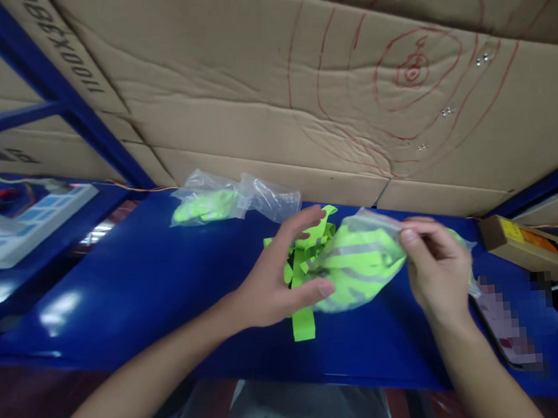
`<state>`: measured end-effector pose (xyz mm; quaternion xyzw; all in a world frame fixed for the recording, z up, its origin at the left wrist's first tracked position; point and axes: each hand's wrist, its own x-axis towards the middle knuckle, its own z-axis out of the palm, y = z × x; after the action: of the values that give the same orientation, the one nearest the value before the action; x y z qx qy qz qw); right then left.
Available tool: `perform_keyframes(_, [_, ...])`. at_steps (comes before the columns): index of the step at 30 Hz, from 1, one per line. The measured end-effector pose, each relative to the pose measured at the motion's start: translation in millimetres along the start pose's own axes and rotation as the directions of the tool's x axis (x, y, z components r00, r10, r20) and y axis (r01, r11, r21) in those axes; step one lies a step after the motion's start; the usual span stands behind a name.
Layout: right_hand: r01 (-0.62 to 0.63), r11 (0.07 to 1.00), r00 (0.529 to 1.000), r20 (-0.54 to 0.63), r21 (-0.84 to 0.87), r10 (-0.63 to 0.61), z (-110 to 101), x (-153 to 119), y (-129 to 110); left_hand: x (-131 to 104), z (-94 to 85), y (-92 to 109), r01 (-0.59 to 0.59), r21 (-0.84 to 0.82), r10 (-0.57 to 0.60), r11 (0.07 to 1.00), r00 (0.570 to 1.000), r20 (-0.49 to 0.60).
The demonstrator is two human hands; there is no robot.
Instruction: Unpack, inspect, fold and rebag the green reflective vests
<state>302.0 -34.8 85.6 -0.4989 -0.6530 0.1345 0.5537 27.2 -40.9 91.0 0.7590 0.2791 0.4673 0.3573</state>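
Note:
My right hand point(438, 261) pinches the top edge of a clear plastic bag point(359, 264) and holds it tilted above the table. Inside that bag is folded neon yellow-green fabric with grey stripes. My left hand point(287, 266) is spread at the bag's left side, thumb and fingers apart; whether it touches the plastic I cannot tell. Behind the left hand lies a tangle of neon yellow-green straps point(303, 322), partly hidden by the hand and the bag. Some more neon material in clear plastic shows behind my right hand, mostly covered.
Another clear bag with neon fabric point(207, 206) and a crumpled clear plastic bag point(271, 197) lie at the back of the blue table point(168, 267). A cardboard wall point(226, 79) rises behind. To the right are a cardboard box point(525, 249) and a phone point(501, 321); a white power strip point(45, 219) is left.

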Motion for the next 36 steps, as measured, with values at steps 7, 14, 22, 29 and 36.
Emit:
perform_keyframes(7, [-0.518,0.836,0.667,0.697,0.180,0.263,37,-21,2,9,-6.7,-50,0.381,-0.283,-0.342,0.880,0.923,0.176])
perform_keyframes(14, [-0.459,0.875,0.740,0.610,0.150,0.284,36,-25,8,11,-7.4,-59,0.422,-0.254,-0.373,0.870,0.902,0.218])
perform_keyframes(22, [-0.258,0.966,0.808,0.555,0.032,0.197,37,-34,17,7,-4.0,-65,0.442,-0.198,-0.398,0.875,0.889,0.228])
perform_keyframes(29, [-0.167,0.986,0.826,0.544,-0.009,0.145,36,-33,15,8,-4.9,-67,0.426,-0.232,-0.369,0.874,0.894,0.252])
perform_keyframes(36, [-0.099,0.995,0.840,0.536,-0.004,0.086,36,-32,10,8,-5.1,-64,0.476,-0.255,-0.410,0.841,0.871,0.272])
